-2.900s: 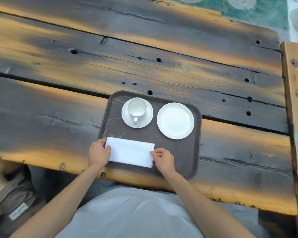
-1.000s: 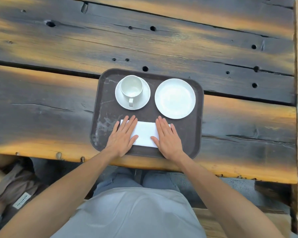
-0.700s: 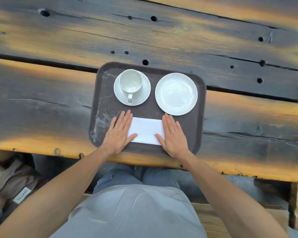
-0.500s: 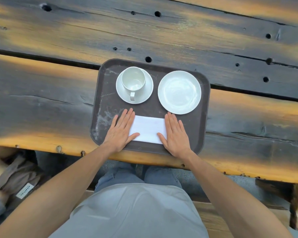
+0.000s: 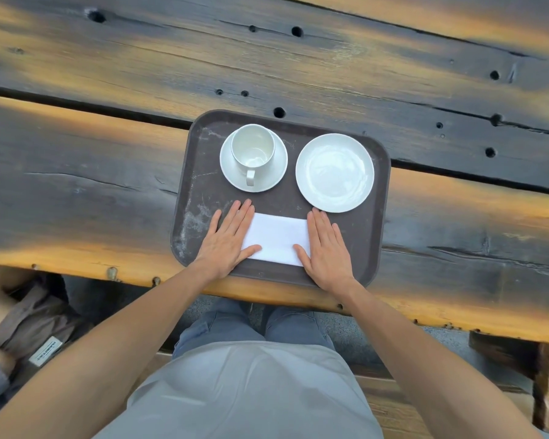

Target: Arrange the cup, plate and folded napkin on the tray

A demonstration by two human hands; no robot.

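Here, seen from the head camera, everything is placed relative to the tray.

Tray: a dark brown rectangular plastic tray (image 5: 200, 198) with rounded corners lies flat on the weathered dark-and-orange wooden plank tabletop (image 5: 76, 185), its near edge close to the tabletop's near edge.

Cup: a white ceramic cup (image 5: 253, 150) stands upright and empty on a white round saucer (image 5: 273, 175) in the tray's far-left part, handle pointing toward the person.

Plate: a white round ceramic plate (image 5: 335, 172) lies in the tray's far-right part, beside the saucer and apart from it.

Napkin: a white folded rectangular napkin (image 5: 276, 237) lies flat in the tray's near half, about midway between its left and right sides, nearer than the cup and plate.

Left hand: the left hand (image 5: 227, 240) lies palm down on the napkin's left end, fingers (image 5: 240, 213) straight and released, gripping nothing, thumb on the napkin.

Right hand: the right hand (image 5: 325, 248) lies palm down on the napkin's right end, likewise flat and released, its fingertips just short of the plate's near rim.
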